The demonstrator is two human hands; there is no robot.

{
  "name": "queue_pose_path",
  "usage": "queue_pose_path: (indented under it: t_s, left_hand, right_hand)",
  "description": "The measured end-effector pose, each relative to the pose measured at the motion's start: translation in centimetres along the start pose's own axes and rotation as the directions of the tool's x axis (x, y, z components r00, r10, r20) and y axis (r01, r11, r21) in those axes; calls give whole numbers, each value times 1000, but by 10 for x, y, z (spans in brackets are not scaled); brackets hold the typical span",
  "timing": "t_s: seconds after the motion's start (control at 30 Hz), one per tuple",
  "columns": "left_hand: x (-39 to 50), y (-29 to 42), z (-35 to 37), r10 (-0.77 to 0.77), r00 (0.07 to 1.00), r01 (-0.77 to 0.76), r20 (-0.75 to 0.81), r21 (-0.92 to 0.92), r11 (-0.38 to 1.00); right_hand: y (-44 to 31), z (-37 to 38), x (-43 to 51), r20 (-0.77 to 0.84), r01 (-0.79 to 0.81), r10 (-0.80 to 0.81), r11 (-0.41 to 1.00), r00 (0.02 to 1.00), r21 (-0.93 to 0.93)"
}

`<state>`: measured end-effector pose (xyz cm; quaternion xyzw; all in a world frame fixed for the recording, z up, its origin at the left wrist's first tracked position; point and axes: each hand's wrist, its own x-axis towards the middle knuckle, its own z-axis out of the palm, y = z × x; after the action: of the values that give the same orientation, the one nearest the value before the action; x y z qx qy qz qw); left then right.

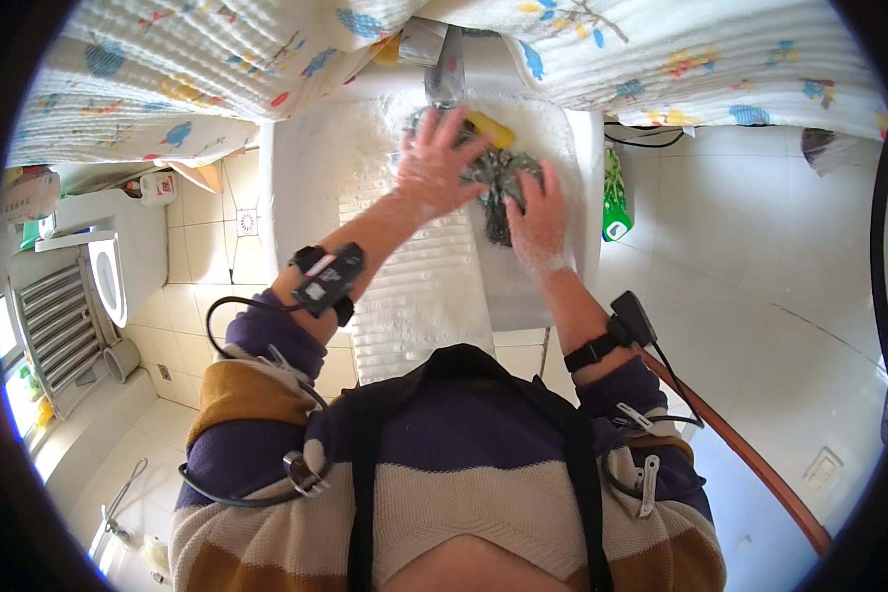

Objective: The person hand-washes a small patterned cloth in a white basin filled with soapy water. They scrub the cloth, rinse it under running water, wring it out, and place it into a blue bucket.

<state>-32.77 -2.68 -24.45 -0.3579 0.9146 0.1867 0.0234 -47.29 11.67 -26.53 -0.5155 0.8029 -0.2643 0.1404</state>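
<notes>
A bunched, wet dark grey cloth lies in a white laundry sink among suds. My right hand is on its right end, fingers and thumb curled over the fabric. With fingers spread, my left hand is over the cloth's left part; whether it touches the fabric is hard to tell. Both hands are wet and soapy. Just beyond them is a yellow bar, likely soap, partly behind my left fingers. A white ribbed washboard slopes from the sink towards me.
A metal faucet stands at the sink's far side. Patterned cloth hangs above the far edge. A green bottle or pouch is right of the sink. A toilet stands at left, near a floor drain. Cabled devices are strapped to both forearms.
</notes>
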Motion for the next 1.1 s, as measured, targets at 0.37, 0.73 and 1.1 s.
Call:
queue_pose_path:
  t_s: [0.37,0.73,1.1]
  left_hand:
    - [45,22,31,13,961,-88,277,259,962]
    - [58,-2,31,-265,943,163,-202,-416,895]
    - [1,-12,27,-293,940,197,-173,-427,882]
  right_hand:
    - [71,61,6,669,-75,315,929,673,-362]
    - [17,54,84,140,-110,126,987,982,-116]
    - [-12,10,73,204,-333,282,896,938,293]
